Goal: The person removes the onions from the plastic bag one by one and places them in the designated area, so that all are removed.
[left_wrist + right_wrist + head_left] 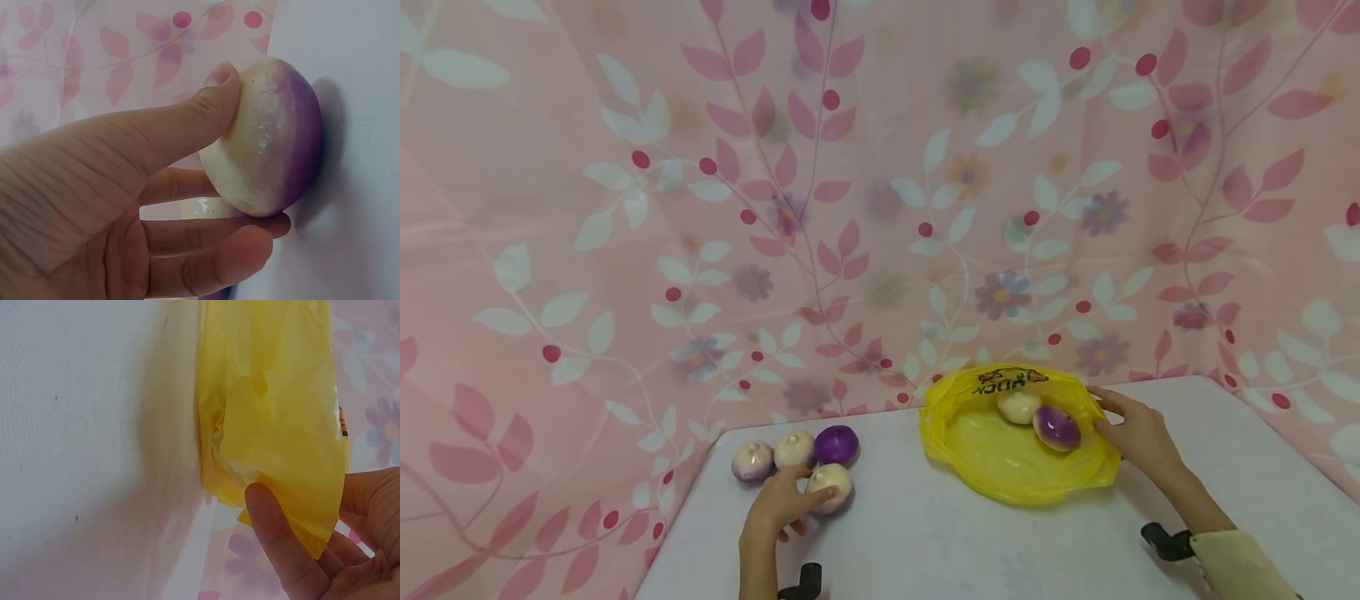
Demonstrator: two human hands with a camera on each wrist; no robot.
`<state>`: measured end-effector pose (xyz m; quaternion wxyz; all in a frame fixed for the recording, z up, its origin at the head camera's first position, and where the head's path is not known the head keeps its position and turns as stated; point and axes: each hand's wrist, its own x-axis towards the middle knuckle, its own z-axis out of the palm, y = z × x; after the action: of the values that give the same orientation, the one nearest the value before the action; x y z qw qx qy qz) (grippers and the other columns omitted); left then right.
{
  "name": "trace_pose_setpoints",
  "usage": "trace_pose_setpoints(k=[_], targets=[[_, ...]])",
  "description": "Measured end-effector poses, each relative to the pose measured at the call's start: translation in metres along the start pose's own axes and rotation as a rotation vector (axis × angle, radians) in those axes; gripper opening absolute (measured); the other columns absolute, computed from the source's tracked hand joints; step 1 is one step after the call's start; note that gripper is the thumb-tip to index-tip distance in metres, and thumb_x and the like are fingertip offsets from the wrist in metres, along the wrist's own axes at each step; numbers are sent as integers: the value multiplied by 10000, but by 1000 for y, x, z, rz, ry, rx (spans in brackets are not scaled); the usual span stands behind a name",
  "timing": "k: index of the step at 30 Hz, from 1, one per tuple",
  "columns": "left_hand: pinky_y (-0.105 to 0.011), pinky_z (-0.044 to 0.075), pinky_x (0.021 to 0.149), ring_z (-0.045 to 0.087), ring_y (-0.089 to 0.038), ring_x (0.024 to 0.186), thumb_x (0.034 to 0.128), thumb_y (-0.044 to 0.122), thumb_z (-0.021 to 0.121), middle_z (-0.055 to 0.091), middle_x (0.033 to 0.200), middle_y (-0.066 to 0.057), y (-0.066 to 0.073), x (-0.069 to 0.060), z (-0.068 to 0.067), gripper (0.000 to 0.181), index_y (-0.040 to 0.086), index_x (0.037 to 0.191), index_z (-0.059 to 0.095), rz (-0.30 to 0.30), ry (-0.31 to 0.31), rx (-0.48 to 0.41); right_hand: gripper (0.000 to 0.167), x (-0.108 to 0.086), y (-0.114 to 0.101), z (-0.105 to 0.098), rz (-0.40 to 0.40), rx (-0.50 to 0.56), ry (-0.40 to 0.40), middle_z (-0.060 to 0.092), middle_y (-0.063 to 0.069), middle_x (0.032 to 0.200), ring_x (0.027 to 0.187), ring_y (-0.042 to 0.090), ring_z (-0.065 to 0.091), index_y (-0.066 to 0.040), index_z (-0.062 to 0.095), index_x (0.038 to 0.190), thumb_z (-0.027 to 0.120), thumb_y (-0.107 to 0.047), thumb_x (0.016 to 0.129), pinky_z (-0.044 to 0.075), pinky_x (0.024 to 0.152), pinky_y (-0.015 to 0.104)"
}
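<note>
My left hand (781, 500) grips a white and purple turnip (275, 137) at the front of a small group on the left, with the thumb on one side and fingers on the other. Close behind it sit a pale turnip (794, 450), a purple one (837, 445) and another with a purplish underside (752, 461). On the right, my right hand (1138, 432) pinches the edge of a yellow plastic bag (992, 462) between thumb and fingers. The bag's mouth faces me, and inside lie a whitish turnip (1018, 406) and a purple and white turnip (1057, 428).
A white table (910, 533) carries everything. Behind its far edge hangs a pink floral cloth (865, 208). Black wrist straps or mounts (1167, 542) show at both wrists. A stretch of tabletop separates the turnip group from the bag.
</note>
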<state>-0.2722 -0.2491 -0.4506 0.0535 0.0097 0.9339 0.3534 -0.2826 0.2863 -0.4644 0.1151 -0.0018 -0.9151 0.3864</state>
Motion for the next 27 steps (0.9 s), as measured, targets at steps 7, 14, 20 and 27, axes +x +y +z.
trace_pose_setpoints(k=[7, 14, 20, 27], targets=[[-379, 484, 384, 612, -225, 454, 810, 519, 757, 679, 971, -193, 1, -3, 0, 819, -65, 1335, 524, -36, 18, 22, 580, -1, 0, 0, -10, 4, -2, 493, 384, 1297, 764, 275, 642, -10, 425, 1459, 645, -103, 931, 553, 546, 315], [-369, 486, 397, 617, -227, 467, 796, 546, 758, 686, 897, -163, 1, -7, -2, 888, -95, 1349, 493, -68, 28, 58, 576, -2, 2, 0, -20, -5, 3, 502, 383, 1287, 714, 229, 627, -11, 433, 1455, 648, -99, 928, 547, 536, 308], [-373, 490, 407, 615, -227, 470, 782, 552, 767, 687, 955, -198, 6, -8, -6, 891, -79, 1353, 506, -72, 39, 70, 577, -1, 3, 1, -6, -8, 2, 495, 384, 1295, 716, 237, 630, -17, 432, 1458, 647, -103, 930, 552, 543, 315], [-351, 479, 394, 604, -223, 430, 765, 564, 769, 678, 1075, -253, 24, -16, -15, 834, -66, 1279, 584, -38, 80, 196, 581, -1, 1, 1, -2, -4, 3, 489, 385, 1307, 691, 219, 619, -23, 430, 1463, 643, -97, 927, 550, 546, 312]])
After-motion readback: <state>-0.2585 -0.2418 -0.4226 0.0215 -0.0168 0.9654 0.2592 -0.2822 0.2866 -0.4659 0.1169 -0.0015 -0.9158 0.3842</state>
